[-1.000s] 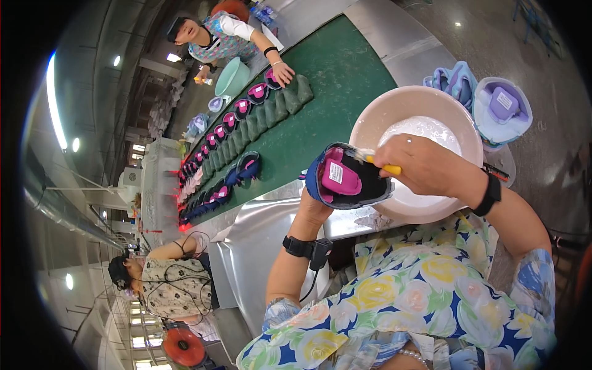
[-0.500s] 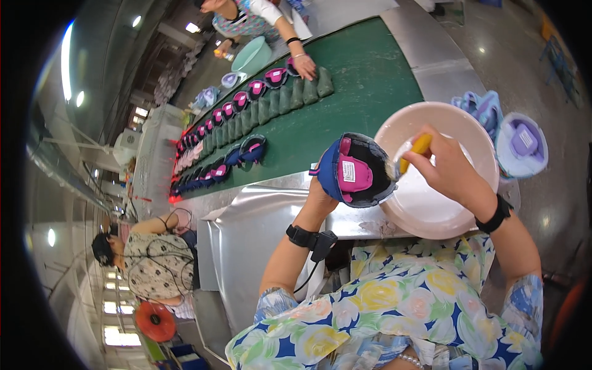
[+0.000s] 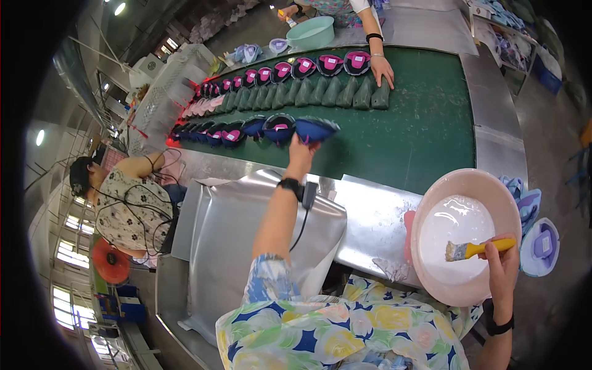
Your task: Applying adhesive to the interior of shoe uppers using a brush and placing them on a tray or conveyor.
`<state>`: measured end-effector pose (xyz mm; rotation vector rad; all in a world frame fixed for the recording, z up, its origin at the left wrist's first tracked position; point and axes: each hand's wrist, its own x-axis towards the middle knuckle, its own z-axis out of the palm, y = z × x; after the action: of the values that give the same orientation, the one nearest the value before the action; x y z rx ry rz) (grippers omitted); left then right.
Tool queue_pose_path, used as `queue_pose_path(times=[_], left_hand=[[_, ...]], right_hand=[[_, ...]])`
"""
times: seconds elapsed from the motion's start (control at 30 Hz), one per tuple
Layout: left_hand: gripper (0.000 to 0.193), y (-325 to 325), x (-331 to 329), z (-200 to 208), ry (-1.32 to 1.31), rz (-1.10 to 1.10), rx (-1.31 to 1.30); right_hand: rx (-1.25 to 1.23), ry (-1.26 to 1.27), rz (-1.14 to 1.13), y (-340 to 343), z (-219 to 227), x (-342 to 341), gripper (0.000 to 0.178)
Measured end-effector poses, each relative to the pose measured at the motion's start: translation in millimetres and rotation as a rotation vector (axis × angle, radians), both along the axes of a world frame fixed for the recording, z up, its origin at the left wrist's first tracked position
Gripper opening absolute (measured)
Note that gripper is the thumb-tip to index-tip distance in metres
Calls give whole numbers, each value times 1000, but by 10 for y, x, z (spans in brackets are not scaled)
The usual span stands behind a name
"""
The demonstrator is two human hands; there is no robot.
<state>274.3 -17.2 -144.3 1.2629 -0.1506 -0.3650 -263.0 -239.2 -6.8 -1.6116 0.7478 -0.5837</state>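
At the right end of the near row, my left hand (image 3: 302,153) grips a navy blue shoe upper (image 3: 317,130) by its near side, over the green belt. Whether that upper rests on the belt I cannot tell. Just left of it stands another navy upper with a pink tongue (image 3: 279,129). My right hand (image 3: 504,262) is closed round the yellow handle of a paintbrush (image 3: 478,249). The bristles point left, above white liquid (image 3: 459,216) in a pale pink basin (image 3: 425,271).
Dark green shoe lasts (image 3: 302,92) line the green conveyor belt (image 3: 419,135), with a far row of pink-tongued uppers (image 3: 304,66). Across it, a co-worker's hand (image 3: 382,71) touches the lasts' end; a mint basin (image 3: 311,32) stands there. Lilac uppers (image 3: 541,246) lie right of my basin.
My left hand has carried the shoe upper from beside the basin leftward and away to the belt row. My right hand, still holding the brush, has drawn nearer me. The view has shifted.
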Motion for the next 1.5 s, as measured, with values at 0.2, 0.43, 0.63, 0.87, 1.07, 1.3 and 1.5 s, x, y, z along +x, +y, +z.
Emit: queue_pose_path(times=[0.2,0.43,0.63,0.87,1.07,1.3,1.5], left_hand=[[73,425,333,196,84,202,396],[54,2623,-1463,1292,-163,-353,811],[69,4243,-3778,1440,795,-275,1160],[28,3791,-4059,412,708,277,650],[22,3314,-2669,894,-169,315,746],[25,2580,-2358,639,-1347,-547,1158],[16,2662,-2224,512,-366,-248,904]], right_hand=[[29,43,64,8,32,16,13],[-120,97,304,-379,-250,-66,17],[-223,193,400,-327,-384,112,21],[-46,23,520,27,-274,264,18],[-89,52,274,147,-54,41,17],[-67,91,189,104,-257,31,21],[-324,176,276,246,-187,441,19]])
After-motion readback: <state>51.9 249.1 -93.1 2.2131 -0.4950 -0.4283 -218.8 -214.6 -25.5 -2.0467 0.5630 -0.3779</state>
